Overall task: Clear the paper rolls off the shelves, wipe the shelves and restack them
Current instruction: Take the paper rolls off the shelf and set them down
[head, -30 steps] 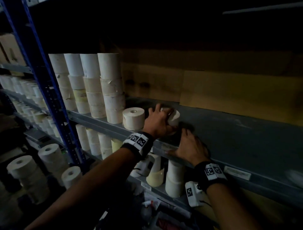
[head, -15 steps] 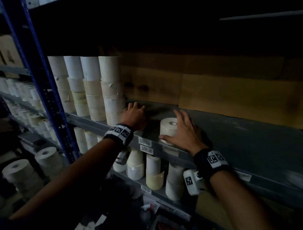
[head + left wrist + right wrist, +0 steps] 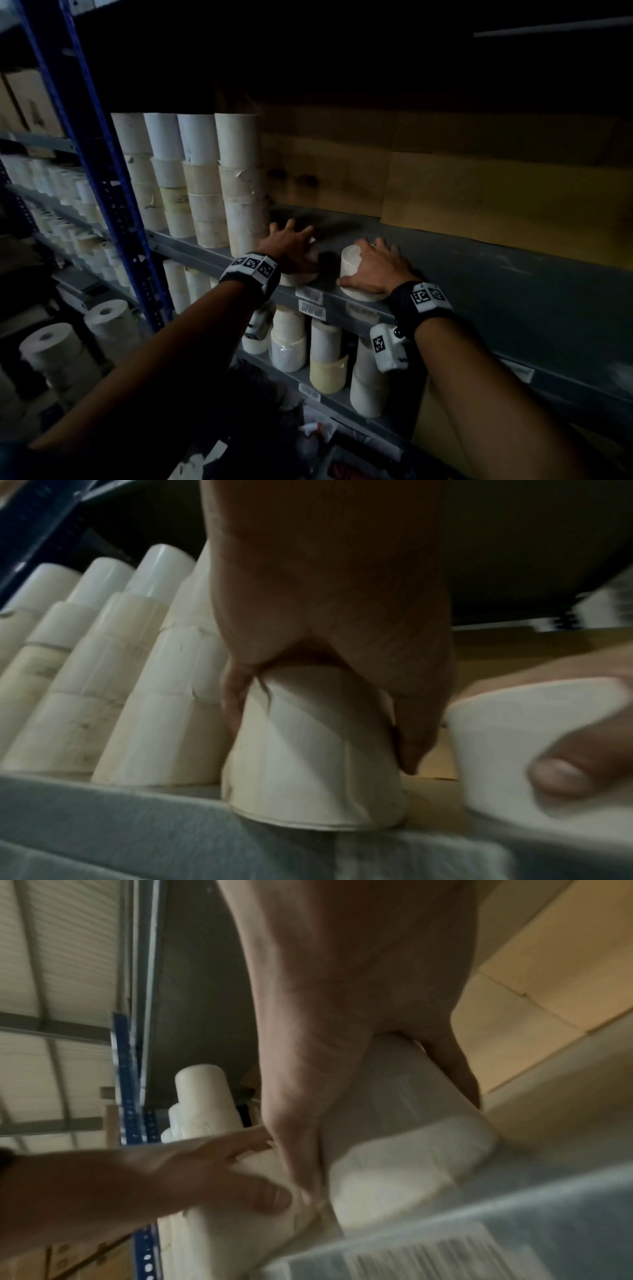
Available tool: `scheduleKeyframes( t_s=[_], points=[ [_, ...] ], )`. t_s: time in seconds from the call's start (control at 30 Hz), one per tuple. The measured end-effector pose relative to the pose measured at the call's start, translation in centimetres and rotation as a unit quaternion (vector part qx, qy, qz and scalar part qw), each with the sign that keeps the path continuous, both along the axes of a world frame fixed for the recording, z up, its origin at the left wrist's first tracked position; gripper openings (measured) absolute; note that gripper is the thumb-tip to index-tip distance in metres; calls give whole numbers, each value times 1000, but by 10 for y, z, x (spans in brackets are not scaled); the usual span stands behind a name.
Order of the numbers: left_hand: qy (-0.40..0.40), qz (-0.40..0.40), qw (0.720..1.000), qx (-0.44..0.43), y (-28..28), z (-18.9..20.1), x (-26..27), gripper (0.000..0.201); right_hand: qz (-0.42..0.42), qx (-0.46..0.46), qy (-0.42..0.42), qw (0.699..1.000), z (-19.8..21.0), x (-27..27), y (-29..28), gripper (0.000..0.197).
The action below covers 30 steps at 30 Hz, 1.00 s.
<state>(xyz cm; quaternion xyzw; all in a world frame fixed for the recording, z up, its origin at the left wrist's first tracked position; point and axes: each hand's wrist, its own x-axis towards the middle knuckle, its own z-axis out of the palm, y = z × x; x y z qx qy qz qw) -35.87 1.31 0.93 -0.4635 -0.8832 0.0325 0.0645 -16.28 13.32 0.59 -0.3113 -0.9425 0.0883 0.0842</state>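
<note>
Each grip clasped on a squat cylindrical paper roll: left hand (image 3: 289, 248), right hand (image 3: 376, 270)

Two hands are at the grey shelf (image 3: 479, 274), the left hand (image 3: 287, 246) and the right hand (image 3: 376, 267), each on one single paper roll: two loose rolls, the left roll (image 3: 301, 277) and the right roll (image 3: 352, 263). Beside them stand four stacks of rolls (image 3: 205, 178) in the front row, about four rolls high each. On the lower shelf (image 3: 329, 397) I count five or so rolls; three big rolls (image 3: 51, 346) sit lower left.
</note>
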Motion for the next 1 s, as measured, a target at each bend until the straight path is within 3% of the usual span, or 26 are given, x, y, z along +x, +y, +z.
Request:
scheduleKeyframes(
  t_s=[0.13,0.3,0.4,0.5,0.67,0.83,1.0],
  points=[
    [-13,-18,999,-23,-23,2,35,106,9,-17,-14,1000,6,19,-17,104],
    [-61,-22,997,45,-78,3,93,99,47,5,29,998,-2,64,-56,97],
    [-72,10,991,109,-124,-29,134,93,88,35,57,994,-23,89,-84,101],
    [-74,46,989,118,-174,-73,171,84,118,10,70,991,-63,106,-114,102],
    [-121,157,977,79,-257,-173,206,55,174,-79,-15,981,-163,111,-173,106],
    [-193,248,949,37,-341,-244,216,61,225,-123,-128,958,-241,83,-235,106],
    [-240,309,919,41,-408,-275,175,69,253,-122,-157,947,-269,17,-288,107]
  ],
)
